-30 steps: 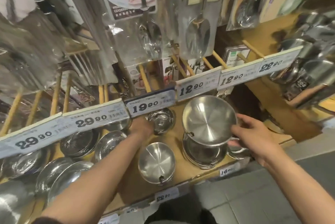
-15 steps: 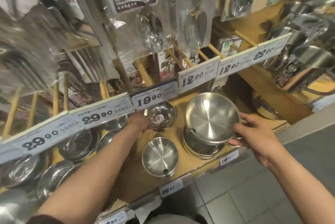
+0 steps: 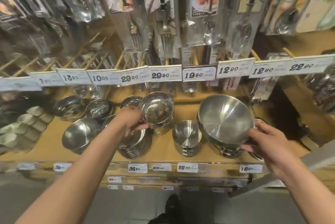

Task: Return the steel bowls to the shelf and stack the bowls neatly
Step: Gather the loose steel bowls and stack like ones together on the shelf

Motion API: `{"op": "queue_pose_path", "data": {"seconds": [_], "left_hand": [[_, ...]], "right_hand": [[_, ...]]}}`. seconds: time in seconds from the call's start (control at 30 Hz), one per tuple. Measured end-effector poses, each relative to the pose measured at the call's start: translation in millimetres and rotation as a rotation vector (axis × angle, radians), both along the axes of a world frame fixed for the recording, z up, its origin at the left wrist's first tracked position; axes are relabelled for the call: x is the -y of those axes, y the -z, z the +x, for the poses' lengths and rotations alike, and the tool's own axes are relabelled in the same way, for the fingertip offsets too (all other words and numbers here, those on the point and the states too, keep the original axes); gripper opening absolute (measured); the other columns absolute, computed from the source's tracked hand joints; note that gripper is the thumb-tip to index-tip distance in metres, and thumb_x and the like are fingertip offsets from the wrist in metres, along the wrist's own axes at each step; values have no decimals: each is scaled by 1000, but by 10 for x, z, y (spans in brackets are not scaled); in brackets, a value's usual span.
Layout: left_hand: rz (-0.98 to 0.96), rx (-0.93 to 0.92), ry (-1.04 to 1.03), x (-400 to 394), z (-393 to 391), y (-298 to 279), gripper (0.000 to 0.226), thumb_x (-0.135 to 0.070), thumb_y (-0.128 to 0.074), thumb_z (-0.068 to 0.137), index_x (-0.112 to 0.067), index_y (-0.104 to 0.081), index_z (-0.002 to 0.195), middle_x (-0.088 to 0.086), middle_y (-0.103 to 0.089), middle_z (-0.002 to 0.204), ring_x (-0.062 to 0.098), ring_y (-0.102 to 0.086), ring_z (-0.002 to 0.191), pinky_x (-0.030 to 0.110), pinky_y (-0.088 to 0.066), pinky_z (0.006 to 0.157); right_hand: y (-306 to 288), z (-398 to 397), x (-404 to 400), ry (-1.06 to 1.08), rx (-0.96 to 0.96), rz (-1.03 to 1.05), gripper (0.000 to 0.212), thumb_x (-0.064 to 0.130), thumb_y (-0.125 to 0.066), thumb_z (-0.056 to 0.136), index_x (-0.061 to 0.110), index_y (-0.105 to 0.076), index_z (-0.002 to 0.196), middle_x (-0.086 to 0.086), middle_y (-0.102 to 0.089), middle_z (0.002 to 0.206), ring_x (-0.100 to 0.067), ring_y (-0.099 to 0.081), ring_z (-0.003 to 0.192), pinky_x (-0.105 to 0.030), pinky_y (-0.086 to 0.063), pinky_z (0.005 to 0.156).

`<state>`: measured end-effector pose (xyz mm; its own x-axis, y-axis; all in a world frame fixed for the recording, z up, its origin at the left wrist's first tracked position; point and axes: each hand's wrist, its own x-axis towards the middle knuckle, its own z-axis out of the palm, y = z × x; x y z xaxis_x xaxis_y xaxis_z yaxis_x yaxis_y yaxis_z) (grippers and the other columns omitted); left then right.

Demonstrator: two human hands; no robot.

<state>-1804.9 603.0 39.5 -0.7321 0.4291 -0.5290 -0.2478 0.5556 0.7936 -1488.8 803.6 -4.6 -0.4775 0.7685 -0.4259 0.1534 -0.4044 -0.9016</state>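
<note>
A person stands at a shop shelf [image 3: 163, 156] of wooden board, both bare arms reaching forward. The left hand [image 3: 131, 121] grasps a small steel bowl [image 3: 156, 110] by its near rim, thumb curled over the edge; the bowl is tilted toward the viewer and sits on or just above a short stack of like bowls [image 3: 161, 129], and contact cannot be told. Just below the left fingers lies a leaning stack of shallow steel dishes [image 3: 137, 144]. The right hand [image 3: 266, 142] grips a large steel bowl [image 3: 224, 118] at its right rim, fingers curled round the edge, the bowl tipped so its inside faces the viewer. Under it, below the right fingers, is a stack of large bowls [image 3: 228, 148]. Between the two hands stands a stack of medium bowls [image 3: 187, 137]. Above the fingers runs a row of white price tags [image 3: 198, 74], and packaged forks and spoons [image 3: 165, 37] hang higher up.
</note>
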Motion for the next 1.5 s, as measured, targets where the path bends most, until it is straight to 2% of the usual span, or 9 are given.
{"op": "queue_pose_path", "data": {"seconds": [0.07, 0.17, 0.4, 0.53, 0.73, 0.93, 1.17, 1.37, 1.5], "left_hand": [[48, 52, -60, 335, -33, -74, 13, 15, -57, 87, 5, -60, 95, 25, -71, 87, 24, -72, 56, 35, -63, 52], [92, 92, -85, 744, -142, -141, 12, 17, -54, 87, 6, -59, 88, 14, -73, 63, 21, -72, 54, 27, -59, 46], [120, 85, -159, 1205, -434, -27, 13, 18, -55, 89, 12, -54, 100, 26, -69, 74, 25, -72, 55, 24, -56, 44], [92, 56, -133, 1384, -737, 112, 8, 13, -56, 90, 5, -56, 87, 20, -70, 73, 25, -69, 58, 32, -58, 59], [105, 17, -136, 1854, -1523, 287, 21, 11, -61, 86, -7, -60, 75, 12, -72, 64, 21, -71, 54, 27, -55, 46], [98, 104, -132, 2442, -2209, 414, 16, 6, -67, 86, -8, -64, 93, 12, -68, 89, 21, -69, 70, 30, -63, 53], [116, 127, -112, 2855, -2639, 381, 14, 6, -66, 89, -5, -66, 98, 16, -76, 84, 22, -73, 65, 26, -61, 50], [158, 193, -55, 2864, -2641, 414, 20, 4, -66, 91, -1, -62, 110, 15, -78, 80, 25, -76, 65, 24, -60, 49], [160, 221, 53, 2655, -2488, 377, 25, 4, -65, 92, 3, -59, 116, 21, -77, 90, 28, -76, 75, 28, -64, 56]], "right_hand": [[-31, -137, 101, -57, -6, -1, 37, -3, -67, 87, 11, -69, 122, -15, -77, 98, -23, -78, 80, -25, -61, 57], [-86, -364, 243, -123, -7, -4, 34, -4, -66, 88, 10, -69, 119, -16, -76, 102, -23, -78, 78, -27, -62, 56], [-191, -799, 485, -208, -16, 15, 34, -5, -67, 87, 23, -73, 106, -6, -80, 90, -20, -78, 81, -27, -61, 56], [-169, -1060, 642, -182, -19, 32, 37, -4, -67, 88, 27, -68, 108, 0, -79, 80, -21, -78, 75, -25, -60, 53], [-107, -1768, 1080, -115, -13, 65, 39, -4, -69, 84, 19, -69, 115, -6, -80, 84, -26, -78, 75, -25, -60, 54], [106, -2561, 1724, -115, -25, 30, 32, -2, -66, 87, 14, -74, 113, -15, -77, 106, -28, -76, 93, -29, -62, 64], [175, -2999, 2181, -70, -12, 5, 30, -6, -66, 86, 16, -77, 103, -7, -78, 104, -21, -77, 91, -26, -62, 59], [92, -2903, 2201, 52, -11, 7, 32, -4, -64, 90, -1, -65, 122, -16, -70, 119, -23, -77, 85, -25, -61, 57], [-25, -2605, 2199, 134, 10, 24, 26, 0, -64, 91, 7, -69, 115, -16, -76, 100, -25, -76, 79, -25, -61, 56]]}}
